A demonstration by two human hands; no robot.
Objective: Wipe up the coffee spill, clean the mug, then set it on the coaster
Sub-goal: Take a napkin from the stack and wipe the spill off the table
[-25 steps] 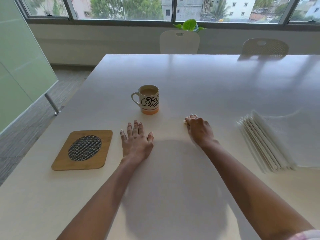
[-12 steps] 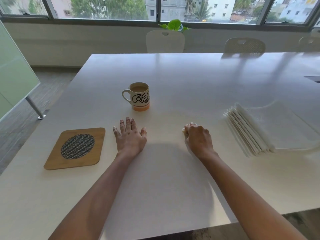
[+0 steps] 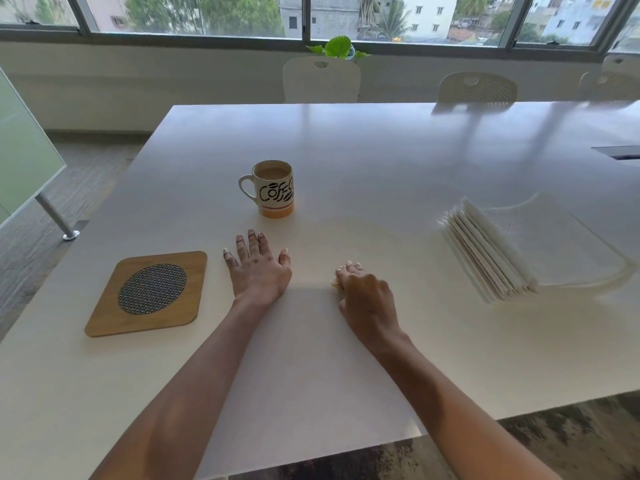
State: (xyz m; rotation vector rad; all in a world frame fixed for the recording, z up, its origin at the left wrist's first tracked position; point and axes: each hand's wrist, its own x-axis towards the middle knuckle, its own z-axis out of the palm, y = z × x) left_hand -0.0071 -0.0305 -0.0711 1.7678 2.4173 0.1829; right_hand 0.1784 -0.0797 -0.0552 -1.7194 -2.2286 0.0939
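Note:
A white mug [image 3: 273, 188] with black "Coffee" lettering and an orange base stands upright on the table [image 3: 381, 161], full of milky coffee. To its lower left lies a square wooden coaster [image 3: 147, 294] with a dark woven oval in the middle. My left hand [image 3: 258, 270] rests flat on the table between coaster and mug, fingers spread. My right hand [image 3: 365, 299] is curled over a small crumpled tissue [image 3: 335, 284], pressing it on the tabletop; most of the tissue is hidden. No coffee stain shows clearly on the surface.
A fanned stack of white paper napkins [image 3: 491, 258] lies at the right. The table's near edge runs across the bottom right. White chairs [image 3: 322, 79] stand at the far side under the window, with a small green plant [image 3: 337, 48] on the sill.
My right hand with the tissue has slid toward me and a little left. The left hand stays flat. The camera has tilted so more of the near table edge shows.

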